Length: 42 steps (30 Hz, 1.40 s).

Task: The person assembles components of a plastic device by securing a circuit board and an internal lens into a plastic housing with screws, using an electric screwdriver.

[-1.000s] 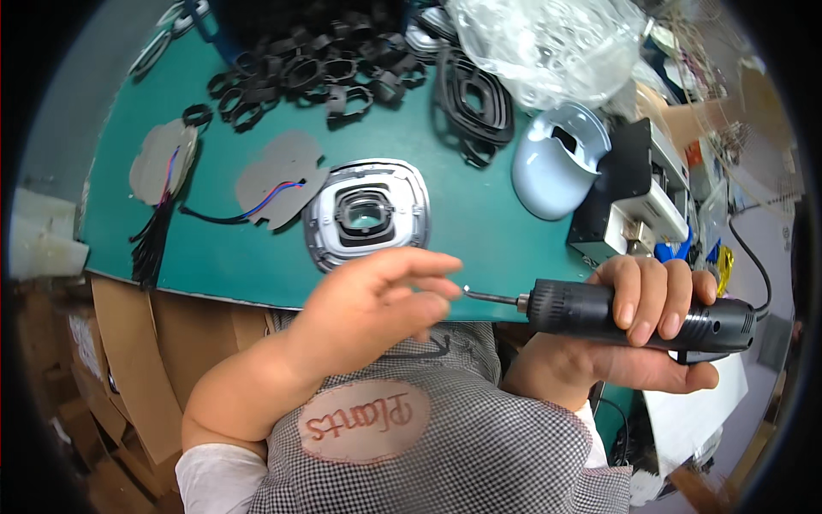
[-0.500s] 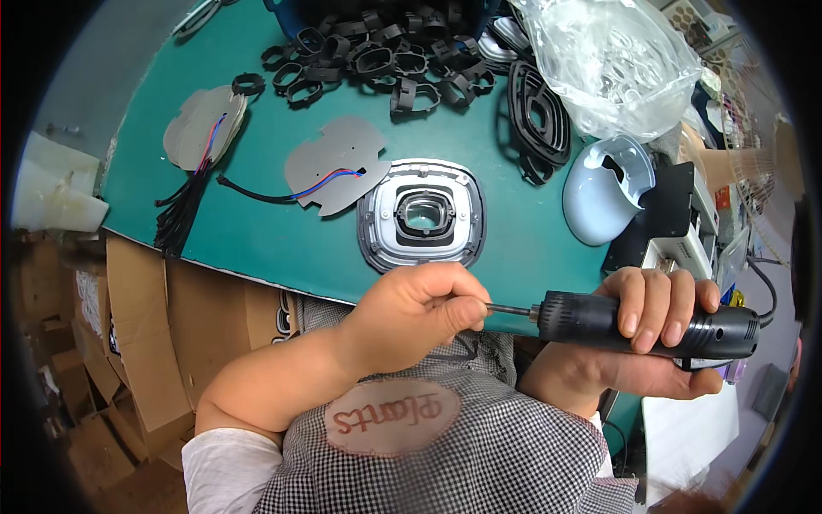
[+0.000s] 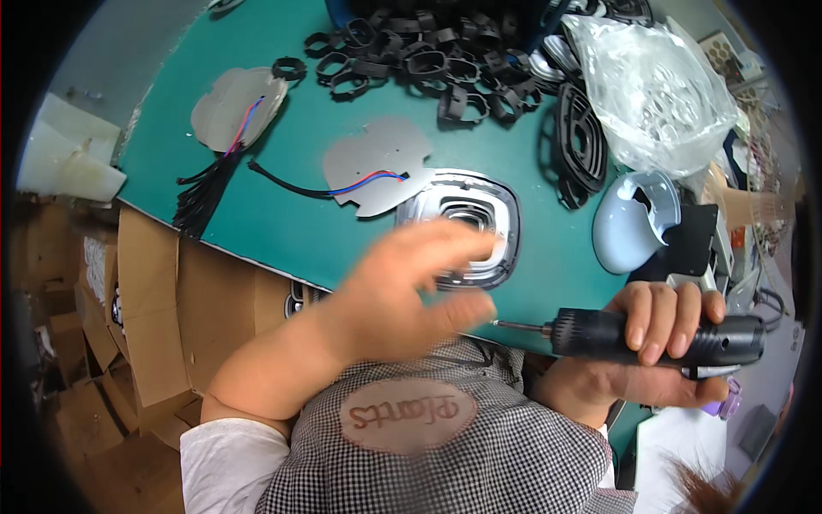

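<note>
My right hand [image 3: 655, 321] is wrapped round a black electric screwdriver [image 3: 591, 335], held level with its bit pointing left. At the bit's tip is a small bright speck, too small to name. My left hand [image 3: 419, 278], smeared by motion, is open with thumb and fingers apart; the thumb is close to the tip. It covers part of a rounded-square housing [image 3: 511, 236] of silver and black on the table. A grey plate [image 3: 364, 154] with red and blue wires running into a black cable [image 3: 287, 187] overlaps the housing's upper left.
A stack of similar grey plates [image 3: 227, 111] lies on the green table [image 3: 282, 227] at left, black cables [image 3: 201, 201] hanging over the edge. Many black rings [image 3: 428, 64] are heaped at the back. Right are black frames [image 3: 582, 141], a clear bag [image 3: 655, 94] and a pale blue shell [image 3: 623, 236].
My left hand has let go of the screwdriver bit, opened and lifted over the housing. The screwdriver, still in my right hand, sits slightly lower. The whole view has shifted, moving table things rightward.
</note>
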### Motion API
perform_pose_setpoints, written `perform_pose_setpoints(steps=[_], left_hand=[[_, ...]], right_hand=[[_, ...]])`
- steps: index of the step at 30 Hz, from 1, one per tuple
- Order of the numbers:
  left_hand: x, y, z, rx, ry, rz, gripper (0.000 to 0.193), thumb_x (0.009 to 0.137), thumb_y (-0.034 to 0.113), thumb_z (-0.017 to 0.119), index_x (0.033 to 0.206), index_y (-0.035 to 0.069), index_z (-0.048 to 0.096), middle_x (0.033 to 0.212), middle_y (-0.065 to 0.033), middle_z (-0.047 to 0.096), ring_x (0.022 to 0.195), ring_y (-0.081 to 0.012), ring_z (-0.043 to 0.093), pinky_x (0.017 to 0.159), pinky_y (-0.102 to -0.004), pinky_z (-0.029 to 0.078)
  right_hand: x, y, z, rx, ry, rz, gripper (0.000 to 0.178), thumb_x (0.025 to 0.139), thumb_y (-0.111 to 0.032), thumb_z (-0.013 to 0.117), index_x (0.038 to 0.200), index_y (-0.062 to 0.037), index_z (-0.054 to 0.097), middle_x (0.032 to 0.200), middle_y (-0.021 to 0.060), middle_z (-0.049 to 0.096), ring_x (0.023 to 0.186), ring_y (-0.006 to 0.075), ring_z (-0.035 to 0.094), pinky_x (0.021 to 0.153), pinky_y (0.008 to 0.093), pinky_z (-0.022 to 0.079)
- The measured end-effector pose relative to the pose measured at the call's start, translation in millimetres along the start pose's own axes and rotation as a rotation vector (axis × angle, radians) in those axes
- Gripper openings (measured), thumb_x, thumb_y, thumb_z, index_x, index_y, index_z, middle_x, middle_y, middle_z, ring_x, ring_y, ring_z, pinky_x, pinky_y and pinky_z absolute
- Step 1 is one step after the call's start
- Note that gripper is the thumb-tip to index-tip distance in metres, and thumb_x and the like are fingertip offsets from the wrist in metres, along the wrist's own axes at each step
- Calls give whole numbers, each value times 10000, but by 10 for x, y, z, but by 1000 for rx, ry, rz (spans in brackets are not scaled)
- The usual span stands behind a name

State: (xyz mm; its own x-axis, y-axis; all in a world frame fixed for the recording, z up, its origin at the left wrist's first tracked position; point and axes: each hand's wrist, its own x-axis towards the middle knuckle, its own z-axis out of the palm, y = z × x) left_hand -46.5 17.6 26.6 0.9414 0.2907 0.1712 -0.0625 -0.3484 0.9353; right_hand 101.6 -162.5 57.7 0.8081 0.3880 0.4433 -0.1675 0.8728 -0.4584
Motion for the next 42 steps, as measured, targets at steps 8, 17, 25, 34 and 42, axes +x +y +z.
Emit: perform_pose_setpoints(steps=[8, 17, 25, 34, 42], left_hand=[[50, -647, -574, 929, 166, -319, 872, 695, 465, 798, 1395, 74, 456, 1396, -216, 462, 1356, -396, 349, 1125, -481, 292], [68, -753, -692, 791, 113, -330, 944, 639, 387, 845, 1427, 91, 418, 1452, -210, 379, 1376, -389, 313, 1132, -481, 281], [112, -821, -803, 835, 94, -324, 917, 635, 360, 845, 1436, 190, 431, 1502, -200, 334, 1407, -376, 277, 1143, -471, 263], [170, -659, -899, 524, 297, -125, 913, 577, 269, 812, 1408, 142, 457, 1429, -186, 384, 1283, -353, 445, 1053, -427, 401], [240, -155, -518, 654, -81, 28, 1062, 489, 328, 868, 1411, 35, 430, 1366, -207, 454, 1243, -394, 461, 1050, -451, 389]], right_hand=[[114, -36, -159, -21, -44, -32, 612, 768, -454, 741, 1117, -19, 492, 731, 44, 526, 538, 164, 541, 516, 306, 461], [198, -48, -247, -52, -76, -33, 640, 775, -489, 719, 1149, -13, 509, 760, 41, 527, 562, 159, 532, 551, 308, 450], [218, -60, -322, -92, -122, -46, 669, 790, -528, 700, 1170, -13, 504, 779, 44, 528, 582, 164, 536, 554, 310, 458], [267, -123, -364, -168, -108, -98, 686, 782, -548, 703, 1177, -25, 499, 777, 47, 530, 557, 158, 528, 543, 313, 460], [387, -54, -294, -242, -242, -85, 702, 745, -528, 749, 1184, -38, 502, 789, 46, 544, 588, 156, 551, 568, 309, 466]])
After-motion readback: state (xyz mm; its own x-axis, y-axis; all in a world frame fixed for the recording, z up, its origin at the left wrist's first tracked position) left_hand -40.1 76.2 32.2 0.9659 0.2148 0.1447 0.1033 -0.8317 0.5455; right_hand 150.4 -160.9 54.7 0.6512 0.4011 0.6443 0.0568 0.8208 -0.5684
